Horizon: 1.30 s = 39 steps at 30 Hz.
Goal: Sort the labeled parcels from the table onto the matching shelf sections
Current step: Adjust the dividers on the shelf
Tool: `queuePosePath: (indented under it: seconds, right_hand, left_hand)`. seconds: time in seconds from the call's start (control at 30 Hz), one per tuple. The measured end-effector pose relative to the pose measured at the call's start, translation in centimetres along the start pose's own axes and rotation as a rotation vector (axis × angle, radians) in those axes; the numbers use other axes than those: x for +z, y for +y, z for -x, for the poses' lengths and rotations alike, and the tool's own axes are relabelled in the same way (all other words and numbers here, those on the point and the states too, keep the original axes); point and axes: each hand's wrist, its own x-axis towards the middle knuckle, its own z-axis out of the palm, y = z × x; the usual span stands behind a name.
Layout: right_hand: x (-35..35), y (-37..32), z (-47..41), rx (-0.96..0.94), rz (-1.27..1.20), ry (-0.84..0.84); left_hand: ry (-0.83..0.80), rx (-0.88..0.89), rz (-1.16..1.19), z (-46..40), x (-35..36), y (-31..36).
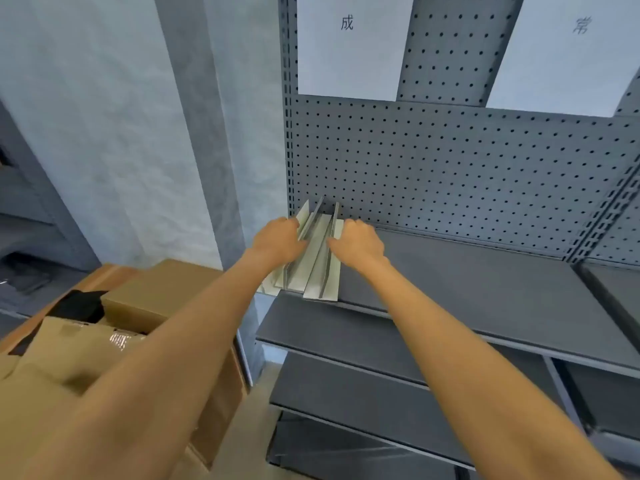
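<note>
While both my hands sit mid-frame, left hand [278,241] and right hand [356,243] curl around the flat pale parcels [317,258] on the grey shelf [467,289].

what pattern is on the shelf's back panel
Grey pegboard with rows of small dark holes, head view.

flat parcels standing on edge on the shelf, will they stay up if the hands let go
The flat parcels are thin and stand on edge, fanned apart, so they probably tip or slide flat. The left hand and right hand brace their sides. They look stiff and light, likely slippery on the shelf.
</note>
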Motion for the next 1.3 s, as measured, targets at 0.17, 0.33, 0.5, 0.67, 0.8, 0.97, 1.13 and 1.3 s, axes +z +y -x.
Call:
queuePosePath:
  seconds: [0.17,0.33,0.5,0.67,0.8,0.97,1.13,1.3]
  right_hand:
    - [2.5,-0.5,-1.2,0.183,-0.136,-0.082]
    - [3.9,-1.6,-1.6,0.295,-0.147,-0.1]
    - [4.8,-2.4,-1.6,0.335,-0.099,-0.06]
    - [5.0,-2.6,-1.5,0.343,-0.026,-0.028]
    - [4.8,-2.6,-1.2,0.338,0.001,-0.014]
    - [3.5,-2.1,-0.8,0.36,0.04,0.028]
    - [1.2,-0.8,-0.1,0.407,0.074,0.092]
    - [-1.1,1.4,1.6,0.489,0.09,0.15]
  left_hand:
    - [-0.026,-0.075,0.048,-1.6,1.6,0.3]
    - [-0.104,-0.106,0.066,-2.4,3.0,-0.3]
    - [-0.101,-0.072,0.065,-3.0,3.8,-0.6]
    - [-0.097,-0.04,0.036,-3.0,3.5,-0.2]
    - [-0.081,-0.012,0.042,-2.9,3.3,-0.2]
    - [-0.06,0.03,0.093,-3.2,2.5,0.5]
    - [-0.035,0.104,0.125,-3.3,1.9,2.3]
    - [-0.058,0.176,0.151,-2.7,2.4,5.5]
